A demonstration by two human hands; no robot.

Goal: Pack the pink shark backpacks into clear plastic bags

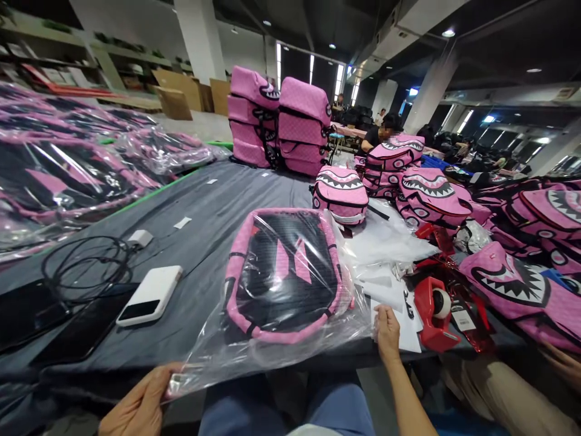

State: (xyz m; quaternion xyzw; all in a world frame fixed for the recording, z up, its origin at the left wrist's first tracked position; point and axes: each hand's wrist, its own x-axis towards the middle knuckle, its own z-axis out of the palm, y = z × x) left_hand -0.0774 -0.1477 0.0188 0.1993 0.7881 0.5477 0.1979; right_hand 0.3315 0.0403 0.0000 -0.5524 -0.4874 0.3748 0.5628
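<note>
A pink and black backpack lies flat in front of me, its dark panel facing up. Around it is a clear plastic bag, whose near edge stretches towards me. My left hand pinches the bag's left corner, close to a small whitish patch. At the opposite corner, my right hand is closed on the plastic, beside some white papers. The near edge is drawn out between both hands.
Bagged backpacks fill the left side. A power bank, coiled cable and dark phone lie nearby. Pink bags stand in stacks behind. A red tape dispenser and shark-mouth bags are right; a neighbour's hand shows.
</note>
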